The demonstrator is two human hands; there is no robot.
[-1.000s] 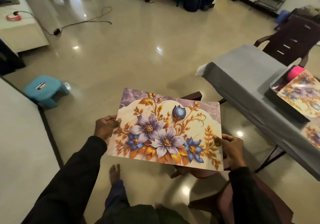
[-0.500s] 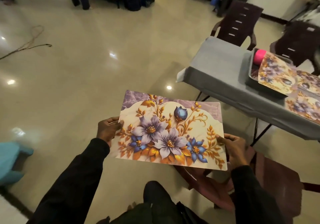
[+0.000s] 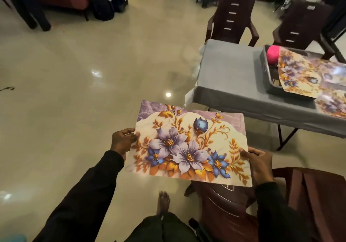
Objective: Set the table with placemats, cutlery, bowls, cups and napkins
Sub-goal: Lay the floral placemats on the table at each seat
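Two grips shared the load: my left grip (image 3: 122, 140) pinched the floral placemat (image 3: 189, 146) at its left edge and my right grip (image 3: 259, 164) pinched the right edge, thumbs on top, so the thin sheet lay flat and face up, ready, I judged, for laying. It hung above the brown chair (image 3: 224, 204), short of the grey tabletop (image 3: 228, 69), where a tray (image 3: 265, 67) carried another placemat (image 3: 295, 73) and a pink thing (image 3: 272, 55).

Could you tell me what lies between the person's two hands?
In the head view, a floral placemat spans from left hand to right hand, each gripping one edge.
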